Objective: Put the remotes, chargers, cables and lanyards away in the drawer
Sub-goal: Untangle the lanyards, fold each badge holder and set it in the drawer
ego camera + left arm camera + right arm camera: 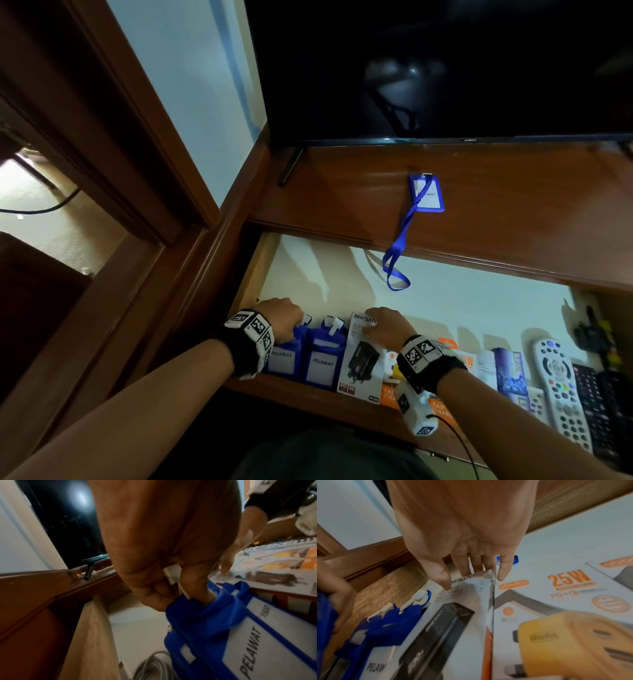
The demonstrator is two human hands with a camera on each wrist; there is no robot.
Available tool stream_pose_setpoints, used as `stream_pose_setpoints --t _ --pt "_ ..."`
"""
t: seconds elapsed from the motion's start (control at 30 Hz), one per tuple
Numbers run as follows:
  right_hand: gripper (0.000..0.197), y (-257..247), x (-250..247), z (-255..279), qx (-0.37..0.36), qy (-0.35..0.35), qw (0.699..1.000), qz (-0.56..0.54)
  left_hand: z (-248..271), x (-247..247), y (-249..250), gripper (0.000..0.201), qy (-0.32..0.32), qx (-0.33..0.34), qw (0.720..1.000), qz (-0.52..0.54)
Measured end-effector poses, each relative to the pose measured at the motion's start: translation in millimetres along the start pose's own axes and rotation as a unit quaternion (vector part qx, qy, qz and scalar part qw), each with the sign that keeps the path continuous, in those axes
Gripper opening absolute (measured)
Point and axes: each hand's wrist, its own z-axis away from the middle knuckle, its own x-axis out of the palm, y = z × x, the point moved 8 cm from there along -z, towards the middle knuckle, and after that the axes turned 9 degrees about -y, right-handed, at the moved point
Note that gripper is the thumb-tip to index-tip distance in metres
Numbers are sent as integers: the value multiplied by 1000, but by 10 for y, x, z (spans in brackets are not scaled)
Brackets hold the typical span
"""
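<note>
The drawer (270, 260) is pulled out, and most of the things lie in a row along its near edge. The left hand (279, 317) is at the left end of that row. Its fingers (154, 595) are curled tight around the white clip at the top of a blue badge holder (281, 356) — the left wrist view shows the pinch plainly. A second blue badge holder (322, 359) lies just beside it, to the right.

The right hand (383, 325) rests on the top end of a white charger box (363, 363), with its fingertips (444, 582) spread flat and pressing down. It holds nothing.

One thing is not put away yet. A blue lanyard (407, 233) with its badge (426, 193) lies on the wooden shelf (513, 205) above the drawer, below the dark TV (445, 68). The badge is flat on the wood, and the strap runs down toward the person, over the shelf's edge, with its loop hanging over the back of the drawer. So its long way points near to far.

The lanyard lies up and away from both hands, well apart from them. The right hand looks a bit nearer and is free, so I think it should reach up for the hanging loop.

Farther right sit orange charger boxes (442, 407), a white remote (561, 387) and a black remote (596, 401).
</note>
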Motion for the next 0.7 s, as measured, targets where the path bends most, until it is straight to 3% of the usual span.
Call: stream_pose_setpoints --t 0.2,0.33,0.43,0.53,0.6,0.7 --pt "50 25 9 50 -14 -10 1000 -19 -111 34 -43 27 8 -14 1000 -1" --pt "50 38 -145 74 -41 3 994 -101 -176 27 -53 31 16 -32 999 13" --pt "30 -2 -565 78 -103 108 982 -118 -202 35 -58 35 37 -50 997 53" --pt "9 -61 -1162 210 -157 252 944 -144 -218 66 -70 41 49 -59 994 74" --pt "10 -6 -1510 218 -140 307 926 -171 -230 97 -91 43 47 -62 993 94" --pt "20 182 -1910 9 -68 348 922 -157 -279 88 -141 48 74 -59 978 185"
